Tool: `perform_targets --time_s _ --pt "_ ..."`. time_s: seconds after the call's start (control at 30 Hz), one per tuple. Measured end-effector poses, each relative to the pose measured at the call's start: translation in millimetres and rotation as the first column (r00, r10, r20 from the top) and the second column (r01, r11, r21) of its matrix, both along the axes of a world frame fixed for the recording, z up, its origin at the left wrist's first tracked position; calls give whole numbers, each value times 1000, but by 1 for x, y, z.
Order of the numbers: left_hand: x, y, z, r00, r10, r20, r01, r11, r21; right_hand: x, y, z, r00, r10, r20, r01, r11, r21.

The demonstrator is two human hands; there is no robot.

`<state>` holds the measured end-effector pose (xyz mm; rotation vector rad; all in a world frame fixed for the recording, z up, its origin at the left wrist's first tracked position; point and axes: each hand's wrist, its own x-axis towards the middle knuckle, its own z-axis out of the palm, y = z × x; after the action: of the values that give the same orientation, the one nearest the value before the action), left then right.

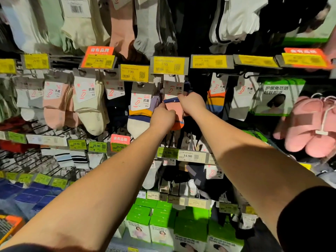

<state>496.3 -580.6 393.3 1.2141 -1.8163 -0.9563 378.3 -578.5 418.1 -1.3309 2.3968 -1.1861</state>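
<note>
Forearms stretch up from the bottom edge. Your left hand (162,119) has its fingers curled round the salmon sock pair (171,106) from the left, and your right hand (191,104) pinches its navy cuff from the right. The pair hangs mid-rack on its hook, just beside the striped sock pair (139,115), and right under a yellow price tag (169,64).

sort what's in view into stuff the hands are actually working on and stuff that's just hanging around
In the job:
- left hand, pinching the sock's navy cuff
- right hand, pinching the same cuff
- pink sock pair on its hook
- its card label

Just around:
- yellow price tags
- cream socks
- striped socks
- green boxes
</note>
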Motion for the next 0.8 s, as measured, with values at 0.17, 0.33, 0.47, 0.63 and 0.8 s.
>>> perform_targets --time_s 0.17,0.33,0.47,0.63,0.8 --pt "-3 -2 -9 996 11 83 -12 1000 8 4 5 -6 1000 14 -27 -14 1000 12" --pt "7 18 -31 990 2 143 -1 1000 -13 8 36 -34 1000 13 -22 -12 1000 29" --pt "30 59 -50 989 -78 123 83 996 -31 18 96 -68 999 9 52 -10 1000 19" --pt "58 113 -94 971 -207 118 194 974 113 39 184 -126 971 -10 241 12 1000 -8" --pt "68 167 -156 901 -416 122 375 890 261 53 289 -210 950 -104 295 54 983 173"
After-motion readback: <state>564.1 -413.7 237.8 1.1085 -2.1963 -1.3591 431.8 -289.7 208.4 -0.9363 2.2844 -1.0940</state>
